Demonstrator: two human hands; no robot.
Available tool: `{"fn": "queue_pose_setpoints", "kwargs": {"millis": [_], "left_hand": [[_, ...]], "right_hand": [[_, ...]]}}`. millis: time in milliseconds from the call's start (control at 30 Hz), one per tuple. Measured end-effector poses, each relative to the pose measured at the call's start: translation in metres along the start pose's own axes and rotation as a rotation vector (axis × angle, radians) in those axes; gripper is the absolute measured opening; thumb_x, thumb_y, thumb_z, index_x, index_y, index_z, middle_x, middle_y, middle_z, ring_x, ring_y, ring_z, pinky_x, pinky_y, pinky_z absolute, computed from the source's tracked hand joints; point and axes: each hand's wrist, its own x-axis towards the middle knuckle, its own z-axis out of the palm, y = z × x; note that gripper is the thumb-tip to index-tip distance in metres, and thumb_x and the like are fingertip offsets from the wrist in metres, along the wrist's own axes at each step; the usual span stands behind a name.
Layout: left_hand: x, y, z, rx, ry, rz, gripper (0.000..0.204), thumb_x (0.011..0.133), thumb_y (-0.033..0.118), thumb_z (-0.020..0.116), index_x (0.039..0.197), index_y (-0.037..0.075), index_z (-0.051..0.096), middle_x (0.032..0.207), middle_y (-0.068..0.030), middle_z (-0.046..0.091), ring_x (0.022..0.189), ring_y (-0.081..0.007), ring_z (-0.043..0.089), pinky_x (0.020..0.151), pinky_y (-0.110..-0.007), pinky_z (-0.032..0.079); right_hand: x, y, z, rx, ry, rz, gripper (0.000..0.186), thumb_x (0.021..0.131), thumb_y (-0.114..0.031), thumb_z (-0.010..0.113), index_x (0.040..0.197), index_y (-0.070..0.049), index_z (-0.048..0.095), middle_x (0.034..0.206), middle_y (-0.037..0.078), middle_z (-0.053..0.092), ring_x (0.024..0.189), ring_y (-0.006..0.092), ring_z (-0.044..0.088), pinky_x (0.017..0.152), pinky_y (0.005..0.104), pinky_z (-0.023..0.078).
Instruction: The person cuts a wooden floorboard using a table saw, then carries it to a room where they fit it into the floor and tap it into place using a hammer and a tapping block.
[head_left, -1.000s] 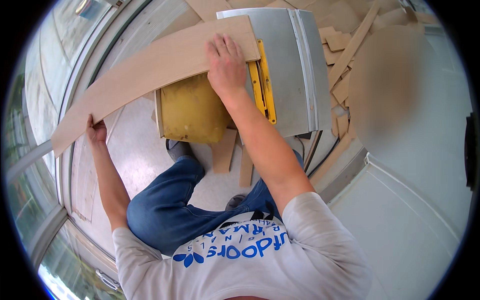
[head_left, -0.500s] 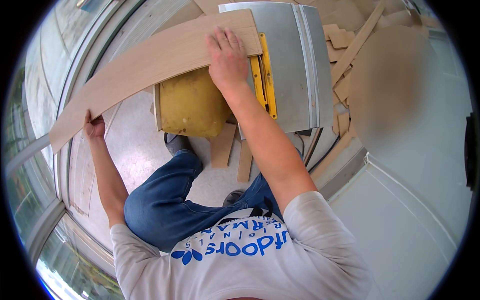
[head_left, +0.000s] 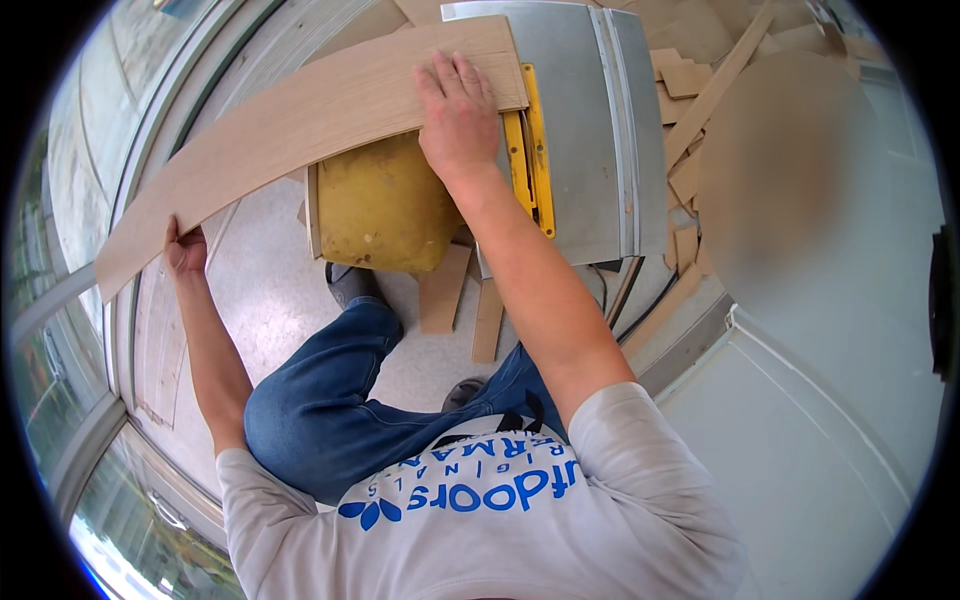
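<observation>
A long, pale wooden plank (head_left: 300, 120) lies across the left part of a table saw's metal top (head_left: 580, 140), its far left end out past the edge. Below that end my left hand (head_left: 186, 250) is closed on the plank's near edge. Near the other end my right hand (head_left: 460, 120) rests flat on the board, fingers stretched out. Just right of that hand is a yellow insert (head_left: 536, 170) in the saw top; whatever lies under the board there is hidden. The saw's dusty yellow body (head_left: 380, 215) shows beneath the plank.
Wooden offcuts (head_left: 686, 80) are piled right of the saw, and more (head_left: 440, 300) lie on the floor (head_left: 270, 290) below it. A glazed frame (head_left: 135, 170) runs along my left. A black cable (head_left: 645, 320) passes by a pale panel (head_left: 800, 420) at right.
The view has shifted slightly, so the saw, plank and hands sit higher in the picture. The plank and both hands hold about the same place relative to the saw.
</observation>
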Motion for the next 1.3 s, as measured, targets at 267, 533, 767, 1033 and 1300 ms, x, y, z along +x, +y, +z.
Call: {"fn": "queue_pose_setpoints", "kwargs": {"millis": [267, 533, 767, 1033, 1300], "left_hand": [[-0.003, 0.0, 0.006, 0.004, 0.024, 0.011, 0.031, 0.101, 0.01, 0.061, 0.13, -0.001, 0.06, 0.128, -0.017, 0.068, 0.12, -0.0312, 0.066, 0.104, -0.046, 0.056], [-0.001, 0.004, 0.0, -0.005, -0.028, -0.018, 0.03, 0.102, 0.01, 0.061, 0.129, -0.002, 0.06, 0.127, -0.0171, 0.069, 0.119, -0.0312, 0.067, 0.104, -0.046, 0.057], [-0.001, 0.003, 0.001, -0.002, 0.006, -0.011, 0.03, 0.102, 0.01, 0.061, 0.129, -0.002, 0.061, 0.127, -0.017, 0.069, 0.119, -0.0315, 0.067, 0.103, -0.046, 0.057], [-0.005, 0.002, 0.001, 0.009, 0.01, -0.001, 0.03, 0.102, 0.01, 0.06, 0.129, -0.001, 0.06, 0.128, -0.0163, 0.069, 0.12, -0.031, 0.066, 0.104, -0.046, 0.057], [-0.007, 0.003, 0.0, 0.002, -0.01, -0.017, 0.031, 0.102, 0.01, 0.06, 0.13, -0.002, 0.06, 0.129, -0.0165, 0.068, 0.121, -0.0309, 0.066, 0.105, -0.046, 0.056]], "right_hand": [[0.0, -0.001, -0.001, -0.001, 0.005, 0.006, 0.04, 0.094, -0.012, 0.054, 0.132, -0.01, 0.067, 0.146, 0.011, 0.059, 0.141, 0.0304, 0.048, 0.122, 0.0444, 0.031], [-0.002, 0.0, -0.001, 0.018, 0.006, 0.012, 0.04, 0.094, -0.011, 0.054, 0.132, -0.01, 0.067, 0.146, 0.011, 0.059, 0.142, 0.0304, 0.047, 0.122, 0.0448, 0.031], [-0.003, -0.001, -0.002, 0.01, -0.007, 0.018, 0.041, 0.094, -0.011, 0.053, 0.133, -0.01, 0.066, 0.147, 0.011, 0.058, 0.143, 0.0301, 0.046, 0.122, 0.0443, 0.03], [-0.007, -0.001, -0.004, 0.008, -0.01, 0.014, 0.041, 0.095, -0.012, 0.053, 0.134, -0.011, 0.066, 0.148, 0.011, 0.058, 0.143, 0.03, 0.047, 0.122, 0.0443, 0.03], [-0.011, -0.001, -0.007, -0.001, -0.014, 0.007, 0.042, 0.094, -0.012, 0.053, 0.134, -0.01, 0.066, 0.148, 0.011, 0.057, 0.142, 0.0305, 0.047, 0.122, 0.0447, 0.031]]}}
